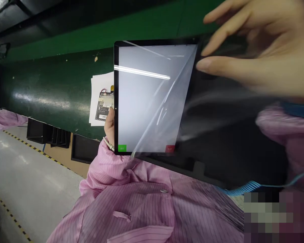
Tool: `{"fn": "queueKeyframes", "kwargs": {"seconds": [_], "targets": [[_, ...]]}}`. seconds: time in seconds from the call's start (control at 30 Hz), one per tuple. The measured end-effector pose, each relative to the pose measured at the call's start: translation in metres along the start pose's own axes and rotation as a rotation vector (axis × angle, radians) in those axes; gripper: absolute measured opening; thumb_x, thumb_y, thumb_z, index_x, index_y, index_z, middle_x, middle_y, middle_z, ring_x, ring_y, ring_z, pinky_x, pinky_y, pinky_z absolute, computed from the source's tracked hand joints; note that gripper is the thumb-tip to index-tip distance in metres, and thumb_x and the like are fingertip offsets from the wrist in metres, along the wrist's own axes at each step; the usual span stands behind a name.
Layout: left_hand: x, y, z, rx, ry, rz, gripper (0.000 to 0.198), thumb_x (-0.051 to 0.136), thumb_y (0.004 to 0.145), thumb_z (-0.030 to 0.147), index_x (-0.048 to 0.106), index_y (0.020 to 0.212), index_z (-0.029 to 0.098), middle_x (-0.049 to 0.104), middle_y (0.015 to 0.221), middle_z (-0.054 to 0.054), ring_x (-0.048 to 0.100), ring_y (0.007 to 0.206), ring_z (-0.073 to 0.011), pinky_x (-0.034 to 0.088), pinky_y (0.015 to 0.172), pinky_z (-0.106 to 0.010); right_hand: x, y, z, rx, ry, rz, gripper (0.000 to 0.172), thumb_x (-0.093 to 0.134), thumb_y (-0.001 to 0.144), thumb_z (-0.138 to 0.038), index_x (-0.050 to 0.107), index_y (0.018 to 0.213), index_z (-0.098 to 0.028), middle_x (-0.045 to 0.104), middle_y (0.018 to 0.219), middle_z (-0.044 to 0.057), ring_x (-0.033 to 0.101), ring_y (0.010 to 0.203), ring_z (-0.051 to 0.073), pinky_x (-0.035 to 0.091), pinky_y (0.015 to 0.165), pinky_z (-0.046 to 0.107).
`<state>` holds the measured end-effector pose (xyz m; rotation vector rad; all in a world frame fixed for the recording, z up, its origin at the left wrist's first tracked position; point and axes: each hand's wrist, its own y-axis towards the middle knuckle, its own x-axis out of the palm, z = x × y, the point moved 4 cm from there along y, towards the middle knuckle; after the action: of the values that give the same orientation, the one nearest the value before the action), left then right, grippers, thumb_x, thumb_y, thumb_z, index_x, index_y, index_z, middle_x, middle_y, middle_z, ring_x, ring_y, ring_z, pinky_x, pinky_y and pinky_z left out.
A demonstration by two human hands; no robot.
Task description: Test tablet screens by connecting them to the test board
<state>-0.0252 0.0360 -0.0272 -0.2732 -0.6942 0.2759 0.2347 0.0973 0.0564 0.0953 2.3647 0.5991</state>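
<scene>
My left hand grips a tablet by its left edge, the thumb showing at the frame and the other fingers hidden behind. The tablet's screen is lit pale white, with a green box and a red box in its lower corners. My right hand, slightly blurred, is closed in a pinch at the tablet's upper right corner. Between its thumb and finger is a clear protective film, which stretches across the right side of the tablet. A diagonal fold in the film runs down to the screen's bottom edge.
Left of the tablet, a battery-like part with wires lies on white paper on the green bench. A black surface is at right, near a coiled blue cord. Black trays stand below the bench.
</scene>
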Motion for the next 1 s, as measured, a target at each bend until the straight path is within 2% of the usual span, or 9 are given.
{"fn": "queueKeyframes", "kwargs": {"seconds": [0.07, 0.13, 0.23, 0.33, 0.43, 0.6, 0.63, 0.8, 1.0], "targets": [[-0.001, 0.000, -0.001, -0.010, -0.006, -0.039, 0.030, 0.065, 0.085, 0.048, 0.079, 0.099, 0.025, 0.079, 0.108, -0.003, 0.051, 0.144, -0.0298, 0.056, 0.106, -0.041, 0.012, -0.001, -0.021, -0.083, -0.121, -0.064, 0.054, 0.057, 0.092, -0.056, 0.073, 0.121, -0.014, 0.060, 0.141, 0.012, 0.051, 0.138, 0.032, 0.034, 0.115, 0.054], [-0.004, 0.002, -0.002, -0.018, -0.002, -0.074, 0.031, 0.067, 0.083, 0.051, 0.079, 0.099, 0.026, 0.079, 0.106, -0.003, 0.052, 0.143, -0.0298, 0.056, 0.106, -0.042, 0.019, -0.007, -0.041, -0.087, -0.269, 0.040, 0.072, 0.055, 0.093, -0.061, 0.056, 0.146, -0.011, 0.048, 0.154, 0.021, 0.045, 0.141, 0.042, 0.034, 0.112, 0.064], [-0.007, 0.003, -0.001, -0.049, 0.020, -0.076, 0.033, 0.069, 0.080, 0.053, 0.078, 0.094, 0.024, 0.079, 0.105, -0.004, 0.055, 0.140, -0.0320, 0.055, 0.108, -0.043, 0.034, -0.025, -0.070, -0.166, -0.344, 0.121, 0.092, 0.065, 0.089, -0.061, 0.039, 0.157, -0.006, 0.041, 0.157, 0.029, 0.041, 0.143, 0.053, 0.030, 0.115, 0.073], [-0.003, 0.000, -0.001, -0.089, 0.029, -0.083, 0.041, 0.069, 0.078, 0.060, 0.078, 0.093, 0.023, 0.078, 0.114, -0.006, 0.057, 0.137, -0.0342, 0.053, 0.109, -0.044, 0.059, -0.042, -0.085, -0.219, -0.262, -0.065, 0.090, 0.070, 0.085, -0.063, 0.043, 0.155, -0.013, 0.043, 0.158, 0.025, 0.040, 0.145, 0.050, 0.035, 0.117, 0.072], [0.005, -0.004, 0.000, -0.099, 0.033, -0.125, 0.048, 0.066, 0.077, 0.065, 0.078, 0.097, 0.024, 0.076, 0.120, -0.007, 0.057, 0.137, -0.0339, 0.053, 0.109, -0.044, 0.077, -0.052, -0.089, -0.247, -0.252, -0.166, 0.092, 0.075, 0.080, -0.064, 0.048, 0.150, -0.010, 0.045, 0.157, 0.025, 0.043, 0.144, 0.047, 0.043, 0.116, 0.066], [0.009, -0.004, -0.001, -0.128, 0.022, -0.094, 0.048, 0.068, 0.074, 0.060, 0.078, 0.100, 0.021, 0.077, 0.111, -0.008, 0.061, 0.131, -0.0325, 0.051, 0.109, -0.042, 0.084, -0.063, -0.091, -0.366, -0.309, -0.167, 0.035, 0.061, 0.098, -0.028, 0.067, 0.128, -0.013, 0.071, 0.129, 0.016, 0.065, 0.122, 0.029, 0.059, 0.101, 0.044], [0.008, -0.003, -0.001, -0.129, 0.018, -0.101, 0.048, 0.068, 0.074, 0.060, 0.078, 0.100, 0.021, 0.077, 0.110, -0.008, 0.062, 0.131, -0.0321, 0.051, 0.109, -0.042, 0.083, -0.065, -0.091, -0.383, -0.305, -0.140, 0.031, 0.055, 0.100, -0.025, 0.068, 0.126, -0.014, 0.073, 0.123, 0.014, 0.067, 0.117, 0.027, 0.059, 0.099, 0.041], [0.010, -0.003, 0.004, -0.089, 0.046, -0.184, 0.046, 0.068, 0.079, 0.059, 0.078, 0.109, 0.026, 0.077, 0.117, -0.007, 0.059, 0.134, -0.0353, 0.051, 0.110, -0.046, 0.067, -0.076, -0.078, -0.276, -0.257, 0.041, 0.054, 0.052, 0.101, -0.041, 0.056, 0.141, -0.006, 0.065, 0.134, 0.022, 0.058, 0.126, 0.034, 0.054, 0.106, 0.052], [0.015, -0.005, 0.011, -0.120, 0.109, -0.136, 0.037, 0.071, 0.078, 0.054, 0.079, 0.101, 0.026, 0.079, 0.113, -0.006, 0.067, 0.120, -0.0364, 0.057, 0.101, -0.049, 0.063, -0.085, -0.056, -0.082, -0.305, -0.091, 0.068, 0.044, 0.102, -0.055, 0.053, 0.143, -0.002, 0.041, 0.155, 0.031, 0.039, 0.143, 0.044, 0.044, 0.112, 0.065]]}}
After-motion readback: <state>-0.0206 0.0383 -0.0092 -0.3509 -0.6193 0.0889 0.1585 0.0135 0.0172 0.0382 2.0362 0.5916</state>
